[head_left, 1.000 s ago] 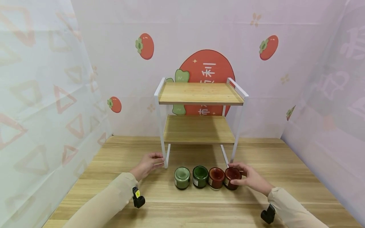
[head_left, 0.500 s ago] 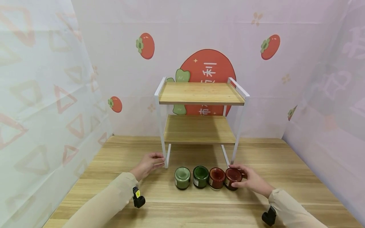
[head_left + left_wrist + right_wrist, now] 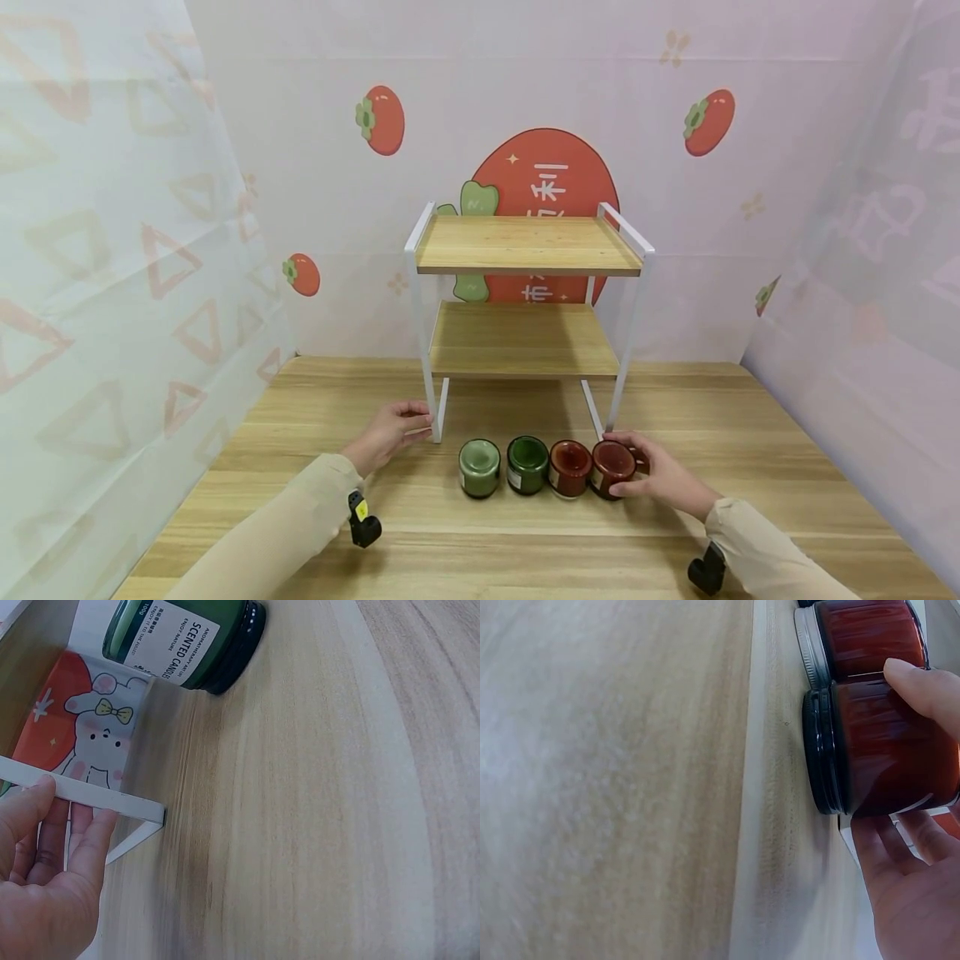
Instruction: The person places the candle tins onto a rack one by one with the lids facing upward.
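Gripping the dark red jar [image 3: 613, 468] looks like the step in hand: the right hand [image 3: 663, 475] clasps it at the rack's [image 3: 525, 340] five o'clock, while at eight o'clock the left hand [image 3: 388, 433] pinches a white leg [image 3: 422, 333]. Lifting would call for clearing the amber jar [image 3: 569, 471] at nine. Both red jars stand lid-down, contents indistinct; a green jar [image 3: 180, 645] is labelled scented candle.

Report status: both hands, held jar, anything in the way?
Left hand pinches white shelf leg. Right hand grips end red jar, standing lid down. Possible snag: neighboring red jar, close alongside.

R hand [image 3: 924, 896]; red jar [image 3: 892, 754] in grip
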Available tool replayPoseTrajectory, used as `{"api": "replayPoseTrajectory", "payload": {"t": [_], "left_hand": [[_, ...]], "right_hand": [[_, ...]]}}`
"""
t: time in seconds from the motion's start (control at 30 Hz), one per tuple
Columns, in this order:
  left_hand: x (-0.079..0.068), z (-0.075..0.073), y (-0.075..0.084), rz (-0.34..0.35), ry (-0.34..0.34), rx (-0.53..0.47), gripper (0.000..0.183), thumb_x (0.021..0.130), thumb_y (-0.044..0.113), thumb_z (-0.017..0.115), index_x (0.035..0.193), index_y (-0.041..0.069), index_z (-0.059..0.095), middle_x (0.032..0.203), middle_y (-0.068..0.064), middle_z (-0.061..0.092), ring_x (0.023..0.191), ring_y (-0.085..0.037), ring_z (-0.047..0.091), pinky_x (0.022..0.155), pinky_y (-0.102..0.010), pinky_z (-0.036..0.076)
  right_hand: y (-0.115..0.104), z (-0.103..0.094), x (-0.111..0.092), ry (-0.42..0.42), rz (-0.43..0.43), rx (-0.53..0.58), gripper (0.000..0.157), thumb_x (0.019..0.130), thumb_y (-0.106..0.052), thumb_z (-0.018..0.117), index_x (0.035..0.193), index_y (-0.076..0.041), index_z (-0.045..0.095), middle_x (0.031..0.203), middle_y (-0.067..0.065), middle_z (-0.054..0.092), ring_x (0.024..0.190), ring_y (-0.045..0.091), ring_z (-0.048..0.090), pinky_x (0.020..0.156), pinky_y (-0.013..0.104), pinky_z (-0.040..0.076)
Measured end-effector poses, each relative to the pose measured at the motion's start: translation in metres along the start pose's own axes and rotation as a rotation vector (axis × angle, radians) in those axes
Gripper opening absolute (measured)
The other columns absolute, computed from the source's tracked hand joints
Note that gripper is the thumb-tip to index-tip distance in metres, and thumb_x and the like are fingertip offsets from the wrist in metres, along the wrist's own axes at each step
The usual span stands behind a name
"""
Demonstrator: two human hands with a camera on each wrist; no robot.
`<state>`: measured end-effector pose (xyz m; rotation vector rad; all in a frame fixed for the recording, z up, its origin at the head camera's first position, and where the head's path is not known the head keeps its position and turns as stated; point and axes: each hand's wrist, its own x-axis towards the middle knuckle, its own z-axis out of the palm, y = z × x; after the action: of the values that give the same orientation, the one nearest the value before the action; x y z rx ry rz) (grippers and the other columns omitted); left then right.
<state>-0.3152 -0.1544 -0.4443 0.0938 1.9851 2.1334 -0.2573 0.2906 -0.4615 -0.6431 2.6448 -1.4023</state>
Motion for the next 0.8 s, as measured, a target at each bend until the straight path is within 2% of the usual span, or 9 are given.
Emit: {"api": "replayPoseTrajectory", "payload": {"t": [0.2, 0.4, 0.47, 0.8], "left_hand": [[-0.0001, 0.0002, -0.0003, -0.007, 0.01, 0.002, 0.013, 0.092, -0.007, 0.057, 0.105, -0.007, 0.056, 0.096, -0.007, 0.06, 0.094, -0.02, 0.062, 0.093, -0.035, 0.057], [-0.0008, 0.0015, 0.0015, -0.009, 0.017, 0.008, 0.01, 0.092, -0.007, 0.057, 0.102, -0.005, 0.057, 0.094, -0.005, 0.06, 0.094, -0.02, 0.063, 0.093, -0.036, 0.057], [-0.0007, 0.0009, 0.0014, -0.004, 0.011, 0.013, 0.01, 0.092, -0.007, 0.057, 0.103, -0.006, 0.057, 0.094, -0.005, 0.06, 0.095, -0.021, 0.063, 0.093, -0.036, 0.057], [0.0003, 0.0002, 0.0004, -0.006, 0.021, 0.009, 0.012, 0.092, -0.008, 0.057, 0.104, -0.007, 0.057, 0.094, -0.006, 0.06, 0.094, -0.021, 0.064, 0.093, -0.036, 0.058]], "right_hand": [[0.0003, 0.0013, 0.0002, 0.009, 0.029, -0.026, 0.079, 0.07, -0.023, 0.086, 0.135, -0.002, 0.046, 0.129, 0.018, 0.058, 0.116, 0.033, 0.056, 0.097, 0.035, 0.049], [-0.0058, 0.0008, -0.0003, 0.017, 0.05, -0.041, 0.082, 0.068, -0.021, 0.087, 0.135, 0.003, 0.046, 0.127, 0.021, 0.058, 0.117, 0.041, 0.054, 0.102, 0.062, 0.043], [-0.0077, 0.0008, -0.0004, 0.018, 0.064, -0.051, 0.084, 0.068, -0.021, 0.088, 0.135, 0.005, 0.045, 0.128, 0.022, 0.058, 0.118, 0.042, 0.053, 0.102, 0.066, 0.039], [0.0, 0.0032, 0.0022, 0.004, 0.07, -0.103, 0.085, 0.067, -0.024, 0.089, 0.132, 0.008, 0.046, 0.124, 0.022, 0.06, 0.114, 0.041, 0.056, 0.101, 0.064, 0.043]]}}
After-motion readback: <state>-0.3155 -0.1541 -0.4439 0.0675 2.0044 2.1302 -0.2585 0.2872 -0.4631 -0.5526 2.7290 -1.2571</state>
